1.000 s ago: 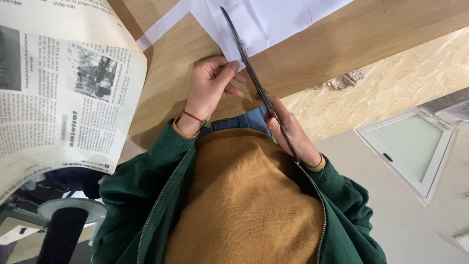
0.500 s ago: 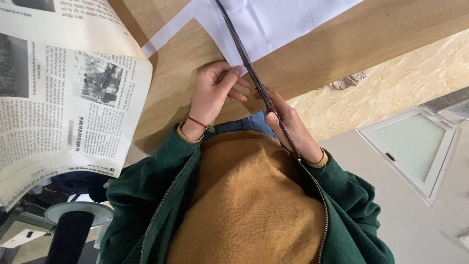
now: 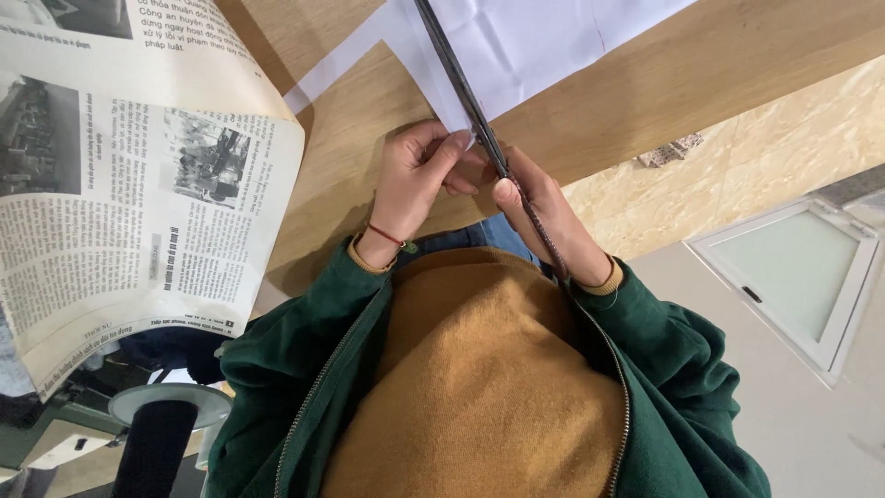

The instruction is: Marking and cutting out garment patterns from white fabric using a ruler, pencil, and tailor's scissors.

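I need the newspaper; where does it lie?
In the head view the newspaper lies at the left, on the wooden table, beside the left hand.

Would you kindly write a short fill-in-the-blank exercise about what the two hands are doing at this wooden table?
1. The right hand holds a long dark ____.
2. The left hand pinches the edge of a sheet of ____ paper.
3. A newspaper hangs over the ____ table.
Missing words: rod; white; wooden

Wooden table (image 3: 645, 83) — white paper (image 3: 544, 37), newspaper (image 3: 120, 184)
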